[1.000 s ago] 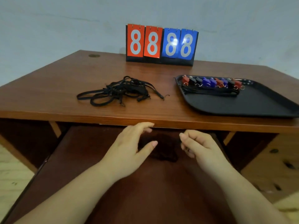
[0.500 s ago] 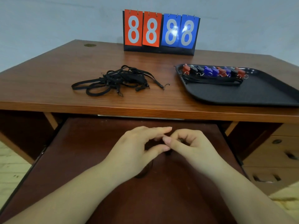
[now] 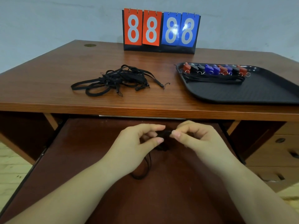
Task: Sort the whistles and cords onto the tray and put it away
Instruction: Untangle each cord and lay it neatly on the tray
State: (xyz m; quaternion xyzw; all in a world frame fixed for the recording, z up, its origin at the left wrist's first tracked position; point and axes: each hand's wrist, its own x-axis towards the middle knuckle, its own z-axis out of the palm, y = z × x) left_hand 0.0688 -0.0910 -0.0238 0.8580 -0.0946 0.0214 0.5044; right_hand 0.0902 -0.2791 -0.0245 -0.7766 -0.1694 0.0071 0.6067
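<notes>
Here, both hands low over pull-out shelf (image 3: 100,183), left hand (image 3: 134,146) & right hand (image 3: 199,139) fingertips pinching small black cord (image 3: 163,135) btwn them.

Two bare forearms enter from the near edge. No sleeves, gloves, rings or wristbands are worn. Left hand (image 3: 137,141) and right hand (image 3: 199,139): short, unpainted fingernails visible on thumbs and forefingers. Wrists uncovered.
</notes>
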